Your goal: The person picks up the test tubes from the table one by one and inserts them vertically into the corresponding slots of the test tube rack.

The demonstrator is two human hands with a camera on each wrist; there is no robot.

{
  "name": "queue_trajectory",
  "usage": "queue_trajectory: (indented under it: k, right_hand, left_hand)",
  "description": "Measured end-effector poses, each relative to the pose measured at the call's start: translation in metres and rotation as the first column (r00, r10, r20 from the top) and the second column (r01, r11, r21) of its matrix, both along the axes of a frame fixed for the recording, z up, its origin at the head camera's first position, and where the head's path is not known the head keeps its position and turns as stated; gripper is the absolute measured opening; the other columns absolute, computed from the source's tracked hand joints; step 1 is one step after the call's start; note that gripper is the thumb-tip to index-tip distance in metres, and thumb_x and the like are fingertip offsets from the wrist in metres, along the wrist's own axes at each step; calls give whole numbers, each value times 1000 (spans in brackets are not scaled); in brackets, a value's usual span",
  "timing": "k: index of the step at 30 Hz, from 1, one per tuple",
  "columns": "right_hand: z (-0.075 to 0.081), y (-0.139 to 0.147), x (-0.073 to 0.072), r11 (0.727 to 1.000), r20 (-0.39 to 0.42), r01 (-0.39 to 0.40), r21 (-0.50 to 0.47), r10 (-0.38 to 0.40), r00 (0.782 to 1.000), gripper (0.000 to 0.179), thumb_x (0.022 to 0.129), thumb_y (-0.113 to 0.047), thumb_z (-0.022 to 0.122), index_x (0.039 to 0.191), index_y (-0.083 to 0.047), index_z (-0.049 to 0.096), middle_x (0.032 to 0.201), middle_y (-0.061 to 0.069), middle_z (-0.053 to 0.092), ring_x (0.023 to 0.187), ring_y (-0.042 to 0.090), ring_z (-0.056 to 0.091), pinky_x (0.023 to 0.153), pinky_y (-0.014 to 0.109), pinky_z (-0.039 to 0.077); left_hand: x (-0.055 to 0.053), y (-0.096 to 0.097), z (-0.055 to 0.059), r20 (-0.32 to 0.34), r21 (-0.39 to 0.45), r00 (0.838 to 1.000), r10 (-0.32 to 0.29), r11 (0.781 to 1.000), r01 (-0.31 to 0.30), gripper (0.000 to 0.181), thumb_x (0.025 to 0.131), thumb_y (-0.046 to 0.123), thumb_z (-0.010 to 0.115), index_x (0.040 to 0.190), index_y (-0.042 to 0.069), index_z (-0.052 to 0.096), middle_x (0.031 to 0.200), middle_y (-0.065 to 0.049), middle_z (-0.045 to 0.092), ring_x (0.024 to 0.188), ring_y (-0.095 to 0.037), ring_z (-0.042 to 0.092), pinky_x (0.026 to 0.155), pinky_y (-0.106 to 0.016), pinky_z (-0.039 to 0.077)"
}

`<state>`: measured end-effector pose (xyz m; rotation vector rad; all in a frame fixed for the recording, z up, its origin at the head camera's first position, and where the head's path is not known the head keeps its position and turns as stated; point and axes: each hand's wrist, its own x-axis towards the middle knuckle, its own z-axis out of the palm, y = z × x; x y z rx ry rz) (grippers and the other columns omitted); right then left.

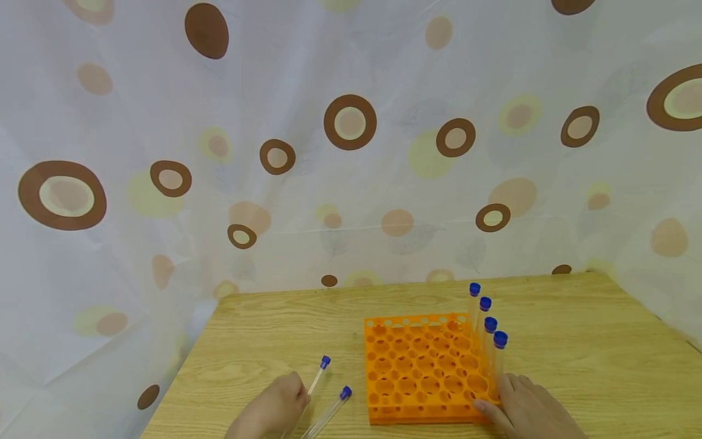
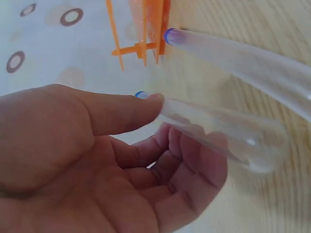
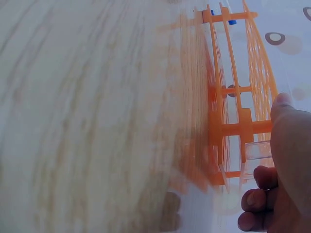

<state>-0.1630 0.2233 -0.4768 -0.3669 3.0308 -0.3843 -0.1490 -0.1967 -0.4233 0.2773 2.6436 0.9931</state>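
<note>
My left hand point(image 1: 274, 405) pinches a clear test tube with a blue cap point(image 1: 317, 379). In the left wrist view, the thumb lies along the held tube point(image 2: 248, 138) near its cap, fingers curled beneath, and its rounded end points away from the palm. Just right of it on the table lies a second blue-capped tube point(image 1: 328, 417). An orange test tube rack point(image 1: 422, 412) stands to the right. My right hand point(image 1: 529, 405) grips its near right corner, thumb over the top edge and fingers at the side. Several capped tubes point(image 1: 500, 339) stand upright along the rack's right-hand column.
The wood-grain table point(image 1: 274, 323) stretches around the rack on both sides. Behind it and at the sides hangs a pale curtain point(image 1: 384, 183) with brown and beige circles. The rack's other holes show no tubes.
</note>
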Motion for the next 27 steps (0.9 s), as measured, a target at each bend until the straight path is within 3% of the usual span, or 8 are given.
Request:
queue_trajectory:
  k: [6, 11, 14, 21, 27]
  right_hand:
    - [1, 0, -1, 1000, 20, 5, -6, -5, 1000, 53, 96, -63, 47, 89, -11, 48, 76, 0, 43, 69, 16, 39, 61, 28, 32]
    - [0, 0, -1, 1000, 21, 5, -7, -5, 1000, 53, 96, -63, 47, 89, -11, 48, 76, 0, 43, 69, 16, 39, 61, 28, 32]
    - [-1, 0, -1, 1000, 19, 5, -7, -5, 1000, 53, 96, -63, 47, 89, -11, 48, 76, 0, 43, 69, 16, 39, 61, 28, 32]
    - [-1, -1, 0, 1000, 19, 7, -7, -7, 1000, 53, 96, -63, 47, 90, -10, 49, 77, 0, 45, 70, 16, 40, 61, 29, 33]
    - [0, -1, -1, 1000, 19, 4, -12, -4, 1000, 52, 97, -62, 47, 90, -11, 49, 78, 0, 46, 70, 16, 41, 62, 30, 35]
  left_hand:
    - [-5, 6, 3, -46, 98, 999, -4, 995, 9, 16, 102, 13, 53, 94, -1, 54, 76, -4, 50, 64, -14, 45, 54, -23, 37]
    - [-7, 16, 8, 29, 260, 999, 29, 965, -35, 18, 104, 18, 50, 104, 0, 53, 85, -7, 53, 69, -16, 51, 59, -26, 49]
    - [-8, 24, 12, 40, 321, 999, 36, 946, -46, 20, 104, 19, 50, 107, -1, 52, 88, -7, 53, 74, -17, 53, 64, -31, 53]
    - [-9, 48, 21, -50, 395, 999, 20, 919, 1, 24, 104, 22, 51, 111, -1, 52, 93, -8, 57, 78, -17, 58, 69, -34, 56]
    - [-7, 74, 28, -128, 426, 992, -10, 902, 64, 28, 106, 25, 48, 116, -1, 50, 100, -9, 55, 85, -16, 54, 73, -24, 51]
